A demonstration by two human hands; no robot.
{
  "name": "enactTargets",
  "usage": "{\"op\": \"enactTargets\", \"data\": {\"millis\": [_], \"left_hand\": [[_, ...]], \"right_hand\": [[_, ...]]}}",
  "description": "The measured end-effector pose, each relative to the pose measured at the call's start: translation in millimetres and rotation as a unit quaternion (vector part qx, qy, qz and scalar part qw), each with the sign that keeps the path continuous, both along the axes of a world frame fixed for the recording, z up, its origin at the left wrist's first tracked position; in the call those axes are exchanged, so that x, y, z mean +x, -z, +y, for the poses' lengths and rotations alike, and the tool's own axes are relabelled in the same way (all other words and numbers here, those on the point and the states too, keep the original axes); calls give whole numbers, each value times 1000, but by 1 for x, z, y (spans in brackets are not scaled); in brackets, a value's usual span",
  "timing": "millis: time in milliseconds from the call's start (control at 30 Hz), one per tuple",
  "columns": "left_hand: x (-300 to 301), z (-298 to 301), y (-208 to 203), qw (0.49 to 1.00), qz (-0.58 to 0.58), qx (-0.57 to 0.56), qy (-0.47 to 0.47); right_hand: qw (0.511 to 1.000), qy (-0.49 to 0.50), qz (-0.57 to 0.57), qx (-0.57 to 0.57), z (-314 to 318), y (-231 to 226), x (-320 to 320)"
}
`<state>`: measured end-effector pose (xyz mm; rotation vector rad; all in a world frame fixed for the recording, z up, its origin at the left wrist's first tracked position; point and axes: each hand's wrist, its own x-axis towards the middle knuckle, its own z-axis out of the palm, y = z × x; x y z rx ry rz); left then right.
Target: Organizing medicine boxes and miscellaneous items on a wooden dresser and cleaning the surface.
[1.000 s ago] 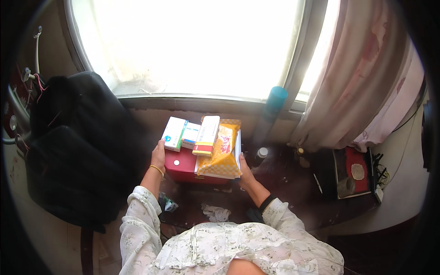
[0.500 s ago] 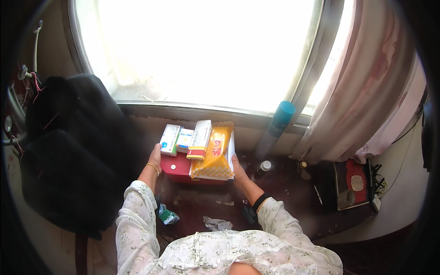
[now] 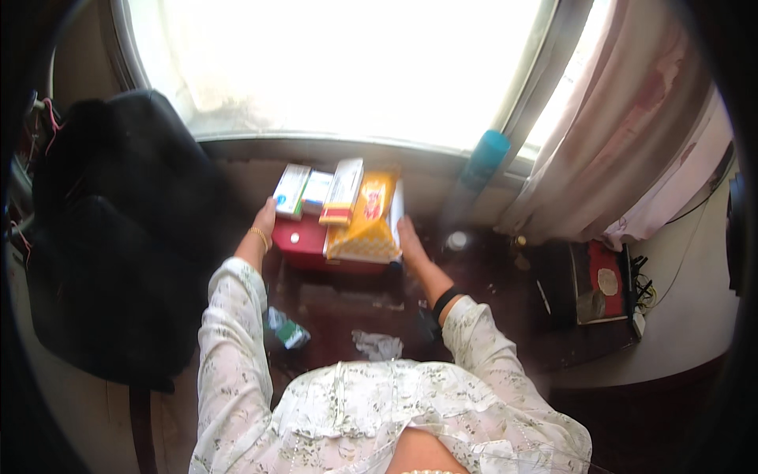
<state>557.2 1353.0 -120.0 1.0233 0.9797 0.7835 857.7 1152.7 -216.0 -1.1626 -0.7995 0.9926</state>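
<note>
Between my two hands is a red box [image 3: 304,254] with a small white round knob or spot on its top. My left hand [image 3: 264,219] grips its left side; its fingers are partly hidden by the box. My right hand [image 3: 410,238] presses against the right side, next to a white flat edge under a yellow packet [image 3: 369,221]. On top also lie a white and green carton [image 3: 291,189], a small white and blue carton [image 3: 316,189] and a white carton with a red and yellow end [image 3: 343,192].
Below the bright window is a dark red table [image 3: 339,296] with a white-capped bottle [image 3: 456,240], a blue-capped cylinder [image 3: 483,158], a crumpled cloth [image 3: 377,345] and a green packet [image 3: 291,334]. A black chair or coat [image 3: 118,253] stands left; a curtain [image 3: 608,134] hangs right.
The view has tilted downward, so everything sits higher in the picture. Both hands keep their hold on the red box, and the stack on it looks unchanged.
</note>
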Motion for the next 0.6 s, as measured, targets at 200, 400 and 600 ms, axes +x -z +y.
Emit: {"op": "enactTargets", "data": {"millis": [200, 400, 600], "left_hand": [[-18, 30, 19, 976, 148, 158, -34], [-4, 37, 9, 978, 149, 146, 22], [-1, 29, -3, 971, 189, 145, 11]], "right_hand": [[973, 153, -144, -97, -42, -42, -18], [979, 124, -90, -137, -115, -39, -16], [984, 82, -68, -144, -170, -38, -39]]}}
